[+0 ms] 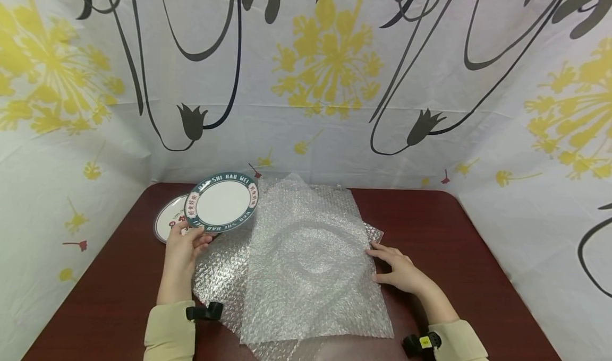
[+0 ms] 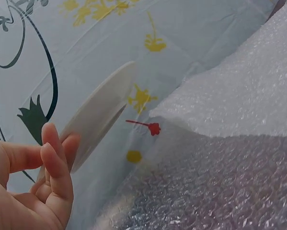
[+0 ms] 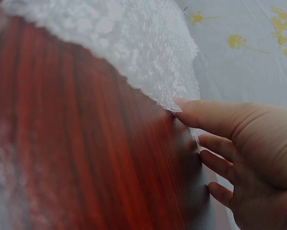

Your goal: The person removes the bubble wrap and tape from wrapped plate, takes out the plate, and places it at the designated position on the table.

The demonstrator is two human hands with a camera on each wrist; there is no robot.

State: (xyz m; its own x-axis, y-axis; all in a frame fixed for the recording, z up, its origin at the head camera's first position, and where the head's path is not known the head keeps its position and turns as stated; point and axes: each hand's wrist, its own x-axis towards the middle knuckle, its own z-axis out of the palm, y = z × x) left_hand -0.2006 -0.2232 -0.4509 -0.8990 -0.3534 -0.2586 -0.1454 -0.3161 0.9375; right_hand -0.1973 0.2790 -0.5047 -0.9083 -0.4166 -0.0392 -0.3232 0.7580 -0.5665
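Observation:
My left hand (image 1: pixel 184 252) holds a round plate (image 1: pixel 221 203) by its lower left edge, thumb on one side and fingers on the other. It has a white middle and a green lettered rim. Edge-on, the plate (image 2: pixel 102 112) shows pale in the left wrist view. Behind it, partly covered, lies another white plate (image 1: pixel 166 220) with red markings. My right hand (image 1: pixel 401 271) touches the right edge of a bubble wrap sheet (image 1: pixel 315 276), its fingers spread and fairly straight. Seen from the right wrist, the thumb (image 3: pixel 205 115) meets the sheet's edge.
More bubble wrap (image 1: pixel 222 271) lies at an angle beneath the top sheet and sticks out on its left. Everything rests on a dark red wooden table (image 1: pixel 444 233). A white cloth (image 1: pixel 306 148) with yellow and grey flower prints hangs round the back and sides.

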